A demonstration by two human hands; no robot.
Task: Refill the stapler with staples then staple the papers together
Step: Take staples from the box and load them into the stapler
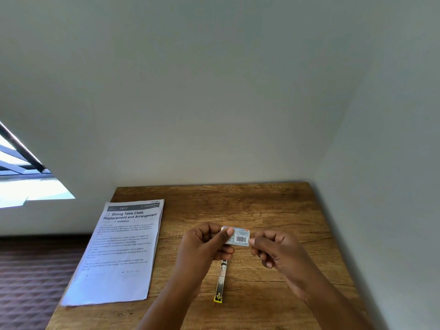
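Note:
A small light-blue staple box (239, 237) with a barcode is held above the wooden table (273, 210). My left hand (204, 244) grips its left end, thumb on top. My right hand (273, 248) pinches its right end. Below the hands a slim metal stapler (220, 282) with a yellow end lies on the table, pointing away from me; its far end is hidden behind my left hand. A stack of printed papers (121, 253) titled "Dining Table Cloth Replacement and Arrangement" lies on the table's left side, overhanging the left edge.
The table stands in a corner, with white walls (214, 91) behind and to the right. A window (23, 182) is at the left. Patterned dark carpet (31, 282) lies beyond the table's left edge.

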